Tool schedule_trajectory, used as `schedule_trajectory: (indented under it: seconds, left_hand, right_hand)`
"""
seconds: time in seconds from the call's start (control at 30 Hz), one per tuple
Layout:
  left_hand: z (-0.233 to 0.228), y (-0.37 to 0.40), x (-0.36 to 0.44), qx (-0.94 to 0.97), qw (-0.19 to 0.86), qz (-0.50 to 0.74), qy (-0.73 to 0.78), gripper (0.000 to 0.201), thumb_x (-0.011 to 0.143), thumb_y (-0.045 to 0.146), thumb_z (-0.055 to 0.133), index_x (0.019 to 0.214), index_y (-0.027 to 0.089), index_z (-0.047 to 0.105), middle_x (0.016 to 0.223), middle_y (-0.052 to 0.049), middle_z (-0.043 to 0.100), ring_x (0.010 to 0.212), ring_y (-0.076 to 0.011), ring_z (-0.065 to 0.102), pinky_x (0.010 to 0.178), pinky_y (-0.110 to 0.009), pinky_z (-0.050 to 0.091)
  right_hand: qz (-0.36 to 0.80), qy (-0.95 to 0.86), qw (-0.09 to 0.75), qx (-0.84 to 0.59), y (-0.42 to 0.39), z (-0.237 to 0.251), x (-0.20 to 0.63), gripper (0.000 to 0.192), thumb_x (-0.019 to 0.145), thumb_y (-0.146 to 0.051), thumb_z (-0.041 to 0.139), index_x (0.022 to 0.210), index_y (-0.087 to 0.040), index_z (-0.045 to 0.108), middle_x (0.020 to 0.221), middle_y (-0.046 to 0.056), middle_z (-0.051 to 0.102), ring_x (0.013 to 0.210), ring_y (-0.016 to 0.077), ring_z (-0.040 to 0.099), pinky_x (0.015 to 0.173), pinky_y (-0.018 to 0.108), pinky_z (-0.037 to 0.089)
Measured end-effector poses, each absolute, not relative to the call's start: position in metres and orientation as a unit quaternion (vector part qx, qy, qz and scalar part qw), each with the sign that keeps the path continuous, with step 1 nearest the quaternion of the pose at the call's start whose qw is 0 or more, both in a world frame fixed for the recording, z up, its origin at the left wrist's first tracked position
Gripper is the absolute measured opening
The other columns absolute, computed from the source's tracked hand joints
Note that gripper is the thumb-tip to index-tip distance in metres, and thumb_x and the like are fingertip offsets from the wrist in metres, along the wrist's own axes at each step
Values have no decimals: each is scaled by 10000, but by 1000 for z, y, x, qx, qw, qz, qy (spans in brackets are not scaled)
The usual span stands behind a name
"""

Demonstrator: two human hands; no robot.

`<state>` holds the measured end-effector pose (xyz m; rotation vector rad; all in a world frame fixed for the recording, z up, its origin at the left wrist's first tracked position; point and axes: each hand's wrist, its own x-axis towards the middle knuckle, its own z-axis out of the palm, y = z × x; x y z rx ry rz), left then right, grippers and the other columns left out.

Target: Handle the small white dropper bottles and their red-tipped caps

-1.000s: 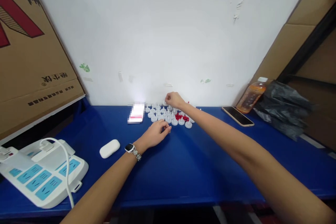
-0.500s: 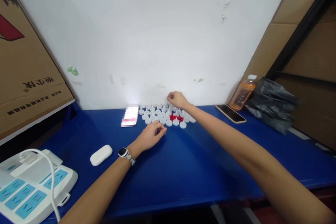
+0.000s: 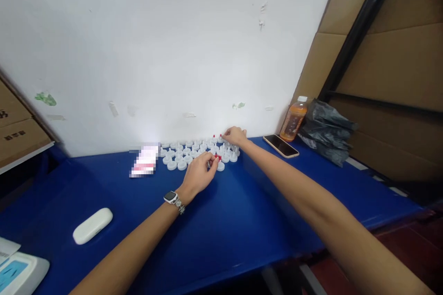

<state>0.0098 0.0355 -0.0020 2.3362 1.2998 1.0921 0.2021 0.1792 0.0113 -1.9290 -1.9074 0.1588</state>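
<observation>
White caps point(image 3: 183, 154) cluster under both hands; left hand point(image 3: 199, 173) grip pinches red piece point(image 3: 217, 158), right hand point(image 3: 236, 136) grip pinches a cap.

Smooth white plastic caps point(image 3: 180, 159) on glossy blue tabletop point(image 3: 242, 221).

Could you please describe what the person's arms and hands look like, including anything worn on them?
Both forearms are bare, with no sleeves or gloves in view. The left hand has a wristwatch at its wrist, with a dark square face and a silvery metal link band. The right hand shows nothing worn on it.
</observation>
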Motion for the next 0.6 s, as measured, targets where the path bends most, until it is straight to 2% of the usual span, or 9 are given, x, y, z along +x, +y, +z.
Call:
schedule_trajectory:
  seconds: [0.13,0.27,0.33,0.43,0.53,0.6]
  left_hand:
    - [-5,30,7,816,102,380,423,300,975,370,415,768,202,553,754,-8,574,674,-147,527,627,-277,367]
    - [-4,26,-4,820,100,380,416,277,976,355,430,781,201,553,761,-3,566,643,-132,497,636,-274,376]
    - [-3,26,-9,818,102,384,417,274,975,354,442,779,200,556,744,5,551,625,-126,474,630,-272,372]
    - [2,26,-15,808,105,401,418,293,977,372,453,769,195,559,716,9,526,617,-128,459,621,-277,363]
    - [9,22,-19,802,122,416,410,349,1003,385,403,763,191,566,722,-1,527,643,-139,481,638,-289,366]
    - [13,17,-20,804,141,422,395,377,1022,375,351,788,189,580,760,-15,549,699,-149,519,690,-296,389]
  right_hand:
    - [54,-696,215,-683,183,8,188,186,798,-348,652,885,-238,775,961,80,753,1033,252,621,974,409,299]
    - [50,-691,238,-681,180,9,182,214,841,-341,596,913,-233,766,959,85,739,1068,257,592,982,412,288]
    - [39,-682,276,-676,175,13,184,225,860,-343,563,916,-219,742,1019,100,716,1093,269,572,972,418,308]
    - [44,-679,377,-628,159,23,189,190,880,-306,514,944,-195,655,1086,113,674,1054,253,584,916,392,379]
    - [181,-687,467,-526,129,31,192,139,908,-314,470,967,-213,544,924,45,672,852,184,637,780,311,449]
    - [311,-675,485,-461,102,31,191,170,901,-387,494,947,-225,512,786,-3,632,730,163,640,685,274,459]
